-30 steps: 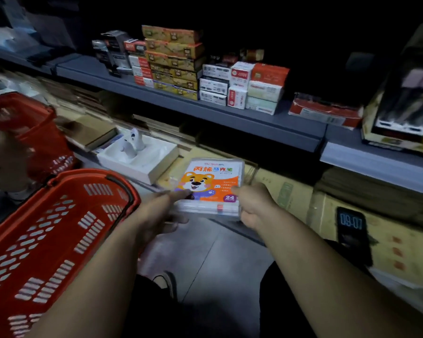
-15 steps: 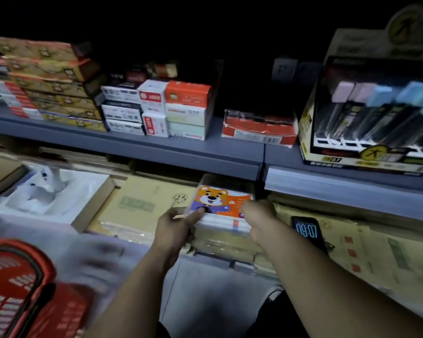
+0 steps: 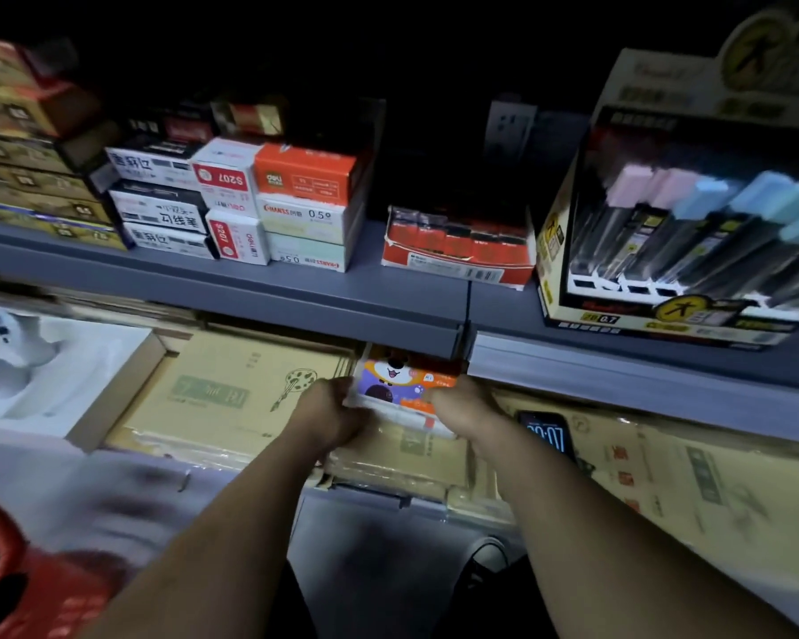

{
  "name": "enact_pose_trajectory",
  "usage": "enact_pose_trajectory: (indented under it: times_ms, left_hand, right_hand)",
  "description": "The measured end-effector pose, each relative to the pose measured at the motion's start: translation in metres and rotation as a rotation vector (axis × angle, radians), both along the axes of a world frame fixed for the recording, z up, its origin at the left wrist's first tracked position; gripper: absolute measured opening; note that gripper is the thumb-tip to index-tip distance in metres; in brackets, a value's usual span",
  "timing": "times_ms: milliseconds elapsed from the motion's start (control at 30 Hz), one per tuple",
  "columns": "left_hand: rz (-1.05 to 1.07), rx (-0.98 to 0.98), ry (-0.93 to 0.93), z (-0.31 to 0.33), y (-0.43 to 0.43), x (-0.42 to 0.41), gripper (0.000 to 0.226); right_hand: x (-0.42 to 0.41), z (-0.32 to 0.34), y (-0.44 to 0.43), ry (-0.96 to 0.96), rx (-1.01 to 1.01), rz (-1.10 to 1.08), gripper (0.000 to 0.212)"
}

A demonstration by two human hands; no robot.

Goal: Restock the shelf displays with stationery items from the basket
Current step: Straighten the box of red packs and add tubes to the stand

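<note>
Step in hand: placement. Cartoon-printed pack [image 3: 402, 385] is gripped by both side edges, with the left hand [image 3: 328, 410] curled round its left edge and the right hand [image 3: 457, 408] curled round its right edge; fingertips are hidden under the pack. The far end of the pack is tucked beneath the front lip of the upper shelf [image 3: 324, 311] and the near end is over a flat carton [image 3: 402, 449] on the lower tier; cannot tell whether it rests there or is carried just above. Judgement: item partly into its slot. Next move calls for a level push rearward, low enough to clear the lip, then letting go with both hands and going back to the red basket [image 3: 24, 588] at lower left, contents lost in blur. Surface: the lower tier holds brown cartons [image 3: 222, 394] and a white moulded tray [image 3: 51, 375]. A small dark clock [image 3: 545, 435], digits ending :07, lies just right of the right hand. Upper shelf carries stacked small boxes [image 3: 231, 200], a flat red box [image 3: 453, 251] and a lead display box [image 3: 683, 232] marked 0.7. Room: dim, grey floor [image 3: 379, 546].
</note>
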State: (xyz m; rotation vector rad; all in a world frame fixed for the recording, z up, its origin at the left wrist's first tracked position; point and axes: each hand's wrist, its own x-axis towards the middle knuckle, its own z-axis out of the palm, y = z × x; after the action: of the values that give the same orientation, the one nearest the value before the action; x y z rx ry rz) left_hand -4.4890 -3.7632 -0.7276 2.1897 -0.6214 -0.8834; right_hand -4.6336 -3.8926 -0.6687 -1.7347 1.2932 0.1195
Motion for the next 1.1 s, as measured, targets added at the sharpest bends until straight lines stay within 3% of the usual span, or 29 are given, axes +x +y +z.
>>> enact_pose_trajectory:
  times_ms: [100, 300, 600, 867, 1100]
  left_hand:
    - [-0.067, 0.085, -0.189, 0.013, 0.005, 0.0, 0.041]
    - [-0.083, 0.013, -0.413, 0.059, 0.036, -0.043, 0.041]
    - [-0.108, -0.08, -0.758, 0.164, 0.102, -0.11, 0.051]
    - [-0.063, -0.183, -0.908, 0.262, 0.113, -0.131, 0.061]
    - [-0.105, -0.215, -0.904, 0.259, 0.072, -0.119, 0.059]
  right_hand:
    - [-0.007, 0.008, 0.003, 0.058, -0.157, 0.124, 0.024]
    - [-0.029, 0.033, 0.042, 0.053, -0.528, 0.463, 0.054]
    - [-0.082, 0.114, 0.095, -0.037, -0.74, 0.729, 0.054]
    - [-0.115, 0.192, 0.099, -0.15, -0.823, 0.658, 0.059]
    - [-0.097, 0.189, 0.066, -0.243, -0.787, 0.507, 0.057]
